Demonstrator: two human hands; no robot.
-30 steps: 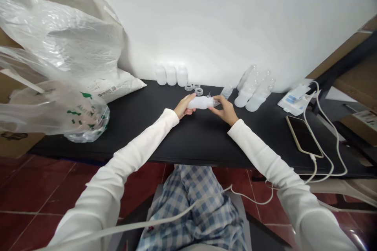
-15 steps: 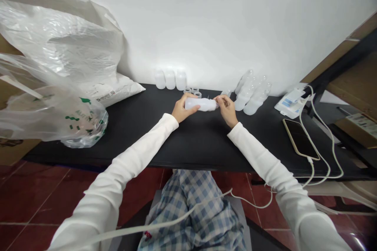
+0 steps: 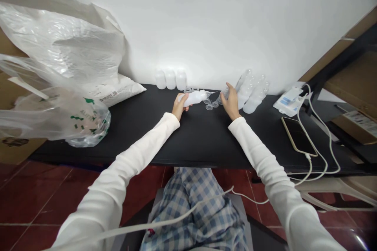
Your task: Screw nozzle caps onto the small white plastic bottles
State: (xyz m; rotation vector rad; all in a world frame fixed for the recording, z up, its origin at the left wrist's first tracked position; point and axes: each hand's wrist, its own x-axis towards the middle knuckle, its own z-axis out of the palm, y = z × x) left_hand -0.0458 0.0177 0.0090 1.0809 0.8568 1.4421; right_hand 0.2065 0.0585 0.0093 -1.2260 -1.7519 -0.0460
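Observation:
A white squeeze bottle [image 3: 193,98] lies tilted in my left hand [image 3: 178,106], whose fingers are wrapped round its body. Its neck points right, toward a thin clear pointed tip [image 3: 211,93]; I cannot tell whether the tip is fixed to the neck. My right hand [image 3: 231,102] has thumb and fingers apart around a clear dome-shaped piece [image 3: 226,92] on the table. Whether the fingers touch that piece is unclear. Several small clear rings [image 3: 209,106] lie between the hands, and more rings [image 3: 187,90] sit behind the bottle.
Three white bottles [image 3: 171,80] stand along the wall. Several capped bottles [image 3: 253,98] lean at the right. Farther right are a white-and-blue packet [image 3: 288,101], a phone [image 3: 299,135] and a white cable [image 3: 331,147]. Plastic bags [image 3: 85,51] fill the left side of the black table [image 3: 203,141].
My right hand has let go of the bottle's neck end and moved right to the clear dome-shaped piece, its fingers spreading. My left hand has shifted the bottle slightly left and up.

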